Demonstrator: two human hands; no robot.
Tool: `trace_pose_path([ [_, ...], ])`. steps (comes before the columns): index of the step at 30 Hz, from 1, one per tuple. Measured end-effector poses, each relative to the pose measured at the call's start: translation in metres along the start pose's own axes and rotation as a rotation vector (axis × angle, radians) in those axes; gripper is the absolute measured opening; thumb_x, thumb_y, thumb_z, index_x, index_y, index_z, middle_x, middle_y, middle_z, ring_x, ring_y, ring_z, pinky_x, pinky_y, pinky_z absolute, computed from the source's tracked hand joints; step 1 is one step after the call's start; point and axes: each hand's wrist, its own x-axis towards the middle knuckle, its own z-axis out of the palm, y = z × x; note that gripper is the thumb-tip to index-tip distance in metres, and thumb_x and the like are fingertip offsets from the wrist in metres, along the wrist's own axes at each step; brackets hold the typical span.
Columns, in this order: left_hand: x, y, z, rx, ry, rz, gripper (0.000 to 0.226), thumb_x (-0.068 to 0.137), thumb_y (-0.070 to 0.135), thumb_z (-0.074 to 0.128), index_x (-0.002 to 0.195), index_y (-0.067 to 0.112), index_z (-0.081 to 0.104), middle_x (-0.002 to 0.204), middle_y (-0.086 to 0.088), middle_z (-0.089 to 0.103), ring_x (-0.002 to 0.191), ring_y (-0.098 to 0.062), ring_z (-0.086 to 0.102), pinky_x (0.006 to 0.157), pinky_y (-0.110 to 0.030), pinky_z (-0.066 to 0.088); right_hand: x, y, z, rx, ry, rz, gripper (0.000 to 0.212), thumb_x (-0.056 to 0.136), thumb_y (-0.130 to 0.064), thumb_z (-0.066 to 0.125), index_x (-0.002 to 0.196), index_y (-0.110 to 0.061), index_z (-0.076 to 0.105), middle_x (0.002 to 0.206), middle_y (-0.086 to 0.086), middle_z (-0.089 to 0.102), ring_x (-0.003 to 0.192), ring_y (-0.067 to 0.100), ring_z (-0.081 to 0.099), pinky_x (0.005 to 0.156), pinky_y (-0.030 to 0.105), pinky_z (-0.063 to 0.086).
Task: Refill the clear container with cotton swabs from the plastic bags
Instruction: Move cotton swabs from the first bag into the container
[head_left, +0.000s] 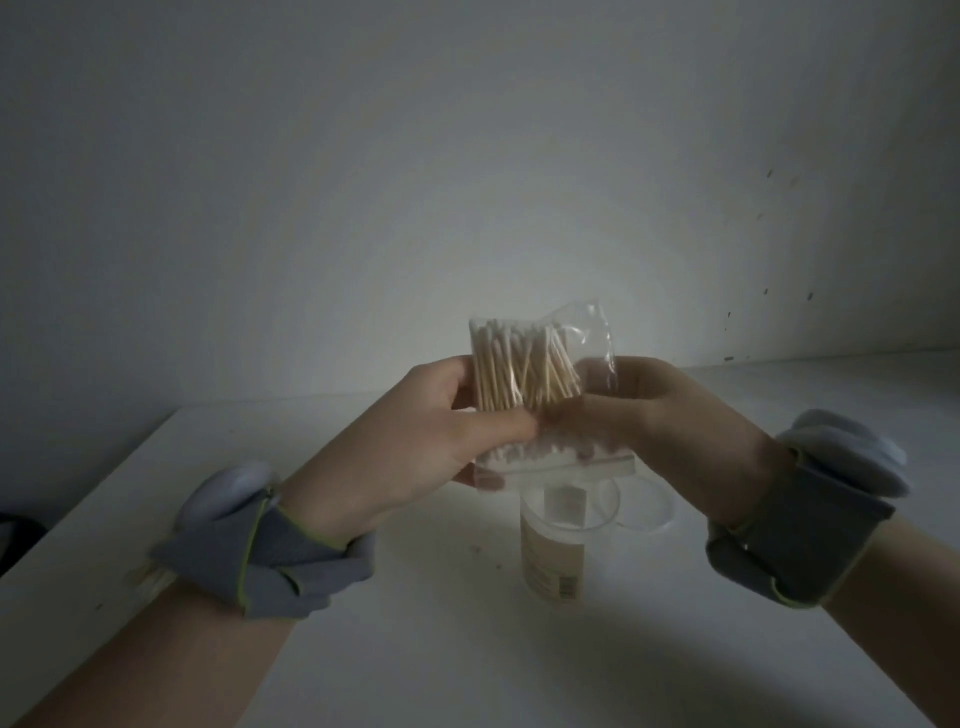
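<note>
Centrally, both hands hold one plastic bag of cotton swabs in the air above the white table. The left hand grips the bag's left side, thumb across the front. The right hand pinches its right side. A strip along the bag's lower edge appears to be the closure, though blur prevents certainty. The clear container stands upright directly below the bag, mouth uncovered. A clear lid lies flat just beside it on the right. The table's left edge runs diagonally past the left wrist band. The far edge meets the wall. Tabletop extends from the container toward the viewer.
</note>
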Motion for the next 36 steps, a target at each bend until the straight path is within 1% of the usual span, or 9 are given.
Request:
trace_pose_path([
  [3, 0.000, 0.000, 0.002, -0.023, 0.018, 0.000, 0.016, 0.079, 0.017, 0.069, 0.091, 0.029, 0.069, 0.086, 0.008, 0.073, 0.073, -0.002, 0.068, 0.054, -0.019, 0.052, 0.001, 0.001, 0.003, 0.054, 0.050, -0.001, 0.024, 0.077, -0.018, 0.065, 0.084, 0.005, 0.064, 0.070, 0.021, 0.060, 0.062, 0.013, 0.053, 0.062, 0.021, 0.040],
  [6, 0.000, 0.000, 0.005, -0.016, 0.031, 0.027, 0.019, 0.078, 0.020, 0.070, 0.095, 0.029, 0.069, 0.089, 0.006, 0.074, 0.077, -0.009, 0.070, 0.056, -0.021, 0.053, 0.001, 0.001, 0.004, 0.050, 0.051, 0.005, 0.013, 0.085, -0.005, 0.056, 0.082, 0.006, 0.063, 0.064, 0.007, 0.056, 0.053, 0.004, 0.050, 0.054, 0.012, 0.039],
  [12, 0.000, -0.001, 0.004, 0.047, 0.015, 0.042, 0.023, 0.075, 0.021, 0.074, 0.097, 0.029, 0.067, 0.089, 0.004, 0.074, 0.081, -0.016, 0.071, 0.057, -0.022, 0.054, 0.001, -0.009, 0.005, -0.089, -0.003, 0.082, 0.012, 0.061, -0.023, 0.059, 0.062, -0.012, 0.063, 0.052, -0.003, 0.058, 0.051, 0.008, 0.047, 0.054, 0.021, 0.035],
  [16, -0.002, 0.001, 0.003, 0.055, -0.035, 0.037, 0.025, 0.074, 0.017, 0.074, 0.096, 0.026, 0.067, 0.090, 0.005, 0.073, 0.079, -0.013, 0.070, 0.058, -0.021, 0.052, 0.002, -0.010, 0.008, -0.031, 0.030, 0.056, 0.028, 0.078, -0.006, 0.061, 0.053, -0.014, 0.053, 0.039, -0.009, 0.049, 0.037, -0.002, 0.041, 0.042, 0.009, 0.032],
  [20, -0.001, 0.003, -0.006, 0.100, 0.036, 0.040, 0.019, 0.073, 0.017, 0.075, 0.089, 0.023, 0.069, 0.079, 0.004, 0.073, 0.069, -0.011, 0.068, 0.054, -0.021, 0.054, 0.001, -0.008, 0.006, -0.044, -0.013, 0.046, 0.012, 0.078, -0.009, 0.066, 0.072, 0.000, 0.062, 0.056, -0.004, 0.059, 0.051, 0.001, 0.054, 0.057, 0.016, 0.040],
  [25, 0.000, 0.000, -0.011, 0.140, 0.037, 0.034, 0.019, 0.072, 0.018, 0.075, 0.090, 0.016, 0.069, 0.090, -0.014, 0.071, 0.080, -0.029, 0.069, 0.060, -0.032, 0.059, 0.000, -0.015, -0.014, -0.183, -0.202, 0.040, 0.012, 0.080, -0.021, 0.065, 0.068, -0.025, 0.064, 0.064, -0.009, 0.067, 0.063, 0.006, 0.064, 0.070, 0.029, 0.047],
  [29, 0.001, 0.000, -0.013, 0.137, 0.055, 0.021, 0.022, 0.071, 0.019, 0.074, 0.092, 0.015, 0.067, 0.089, -0.014, 0.071, 0.077, -0.027, 0.070, 0.059, -0.029, 0.059, 0.003, -0.012, -0.018, -0.289, -0.206, 0.052, 0.007, 0.078, -0.019, 0.067, 0.082, -0.014, 0.065, 0.070, -0.005, 0.071, 0.064, 0.008, 0.068, 0.067, 0.025, 0.048],
  [33, 0.001, 0.002, -0.017, 0.093, 0.053, -0.007, 0.019, 0.076, 0.016, 0.074, 0.093, 0.020, 0.069, 0.080, -0.001, 0.073, 0.067, -0.008, 0.068, 0.059, -0.024, 0.057, 0.005, -0.014, -0.021, -0.252, -0.168, 0.027, 0.002, 0.079, -0.007, 0.066, 0.077, -0.005, 0.067, 0.065, -0.002, 0.070, 0.056, 0.006, 0.064, 0.056, 0.011, 0.046],
  [36, 0.001, 0.003, -0.020, 0.098, 0.049, -0.027, 0.020, 0.076, 0.020, 0.074, 0.095, 0.023, 0.070, 0.084, 0.005, 0.075, 0.074, -0.004, 0.069, 0.062, -0.023, 0.058, 0.006, -0.013, -0.020, -0.254, -0.128, 0.021, 0.004, 0.077, -0.013, 0.068, 0.075, -0.009, 0.068, 0.064, -0.005, 0.070, 0.056, 0.005, 0.064, 0.055, 0.010, 0.045],
])
